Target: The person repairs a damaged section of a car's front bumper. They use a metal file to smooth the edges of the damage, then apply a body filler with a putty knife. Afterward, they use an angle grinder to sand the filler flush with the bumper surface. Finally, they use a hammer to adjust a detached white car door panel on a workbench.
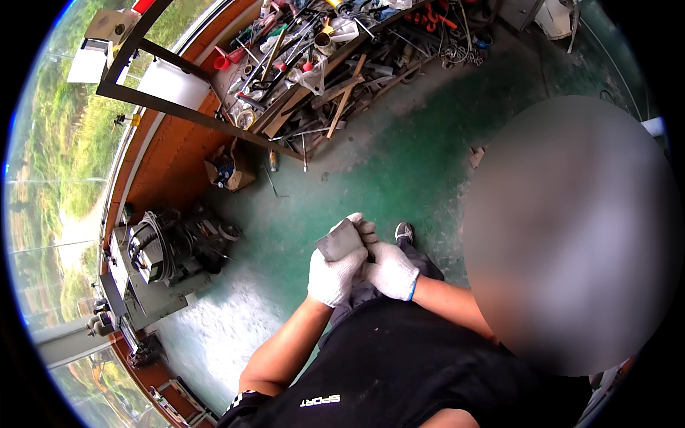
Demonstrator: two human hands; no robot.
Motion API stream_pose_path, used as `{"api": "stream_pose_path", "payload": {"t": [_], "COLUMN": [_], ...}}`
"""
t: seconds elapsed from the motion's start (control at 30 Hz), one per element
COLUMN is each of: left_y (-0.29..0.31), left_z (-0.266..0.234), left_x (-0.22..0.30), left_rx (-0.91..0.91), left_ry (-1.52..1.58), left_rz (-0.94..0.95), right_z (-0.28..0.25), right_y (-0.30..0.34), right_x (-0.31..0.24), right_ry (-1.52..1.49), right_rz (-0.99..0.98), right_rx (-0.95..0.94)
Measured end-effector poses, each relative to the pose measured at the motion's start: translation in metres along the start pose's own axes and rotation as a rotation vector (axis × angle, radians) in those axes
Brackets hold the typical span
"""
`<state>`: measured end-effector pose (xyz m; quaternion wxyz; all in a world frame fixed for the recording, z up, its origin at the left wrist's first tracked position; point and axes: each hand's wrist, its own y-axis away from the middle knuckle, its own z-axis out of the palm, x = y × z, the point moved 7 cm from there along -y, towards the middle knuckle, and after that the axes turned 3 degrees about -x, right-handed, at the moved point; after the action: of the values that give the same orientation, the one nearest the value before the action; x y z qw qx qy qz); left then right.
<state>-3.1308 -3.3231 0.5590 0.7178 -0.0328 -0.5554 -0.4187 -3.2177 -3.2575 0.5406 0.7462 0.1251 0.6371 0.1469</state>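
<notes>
Window [57,178] glass fills the far left, with green plants showing outside, and an orange wall [168,167] curves along below it. Beside that wall stands a grey machine [168,305], a dark hose [170,260] coiled on it. Farther up, an open cardboard box [242,171] sits on the floor against the wall, with things inside that are too small to tell. A dark metal bar [193,118] runs across the upper left toward a heap of tools and scrap [307,78], where a red cup [222,63] lies near the left end.

Near the middle, over the green floor [399,157], the left hand [332,279] in a white glove holds a flat grey plate [339,241]. The plate lies tilted across the palm — its fingers are partly bent behind it, with fingertips showing past the far edge. The right hand [391,272], gloved alike, is just to the right, against the left one; its fingers are mostly hidden, so I cannot tell how far they are open or whether they touch the plate. A shoe [404,232] shows beyond it. Farther right, a large grey blur hides much of the room.
</notes>
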Motion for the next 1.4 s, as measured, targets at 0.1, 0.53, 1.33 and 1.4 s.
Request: {"api": "stream_pose_path", "payload": {"t": [0.1, 0.53, 1.33, 1.4], "left_y": [-0.008, -0.008, 0.029, 0.072], "left_z": [0.011, 0.004, 0.157, 0.148], "left_x": [-0.002, 0.033, -0.072, -0.074], "left_rx": [0.038, -0.233, -1.707, -1.830], "left_ry": [-0.023, 0.129, -0.034, -0.133], "left_rz": [-0.050, 0.016, -0.604, -0.643], "right_z": [-0.008, -0.008, 0.060, 0.096], "right_y": [-0.005, -0.014, 0.162, 0.160], "right_x": [0.039, 0.015, 0.065, 0.084], "right_ry": [-0.027, -0.428, -0.224, -0.275], "right_rz": [-0.030, -0.095, -0.222, -0.219], "right_rx": [0.079, -0.164, 1.352, 1.489]}}
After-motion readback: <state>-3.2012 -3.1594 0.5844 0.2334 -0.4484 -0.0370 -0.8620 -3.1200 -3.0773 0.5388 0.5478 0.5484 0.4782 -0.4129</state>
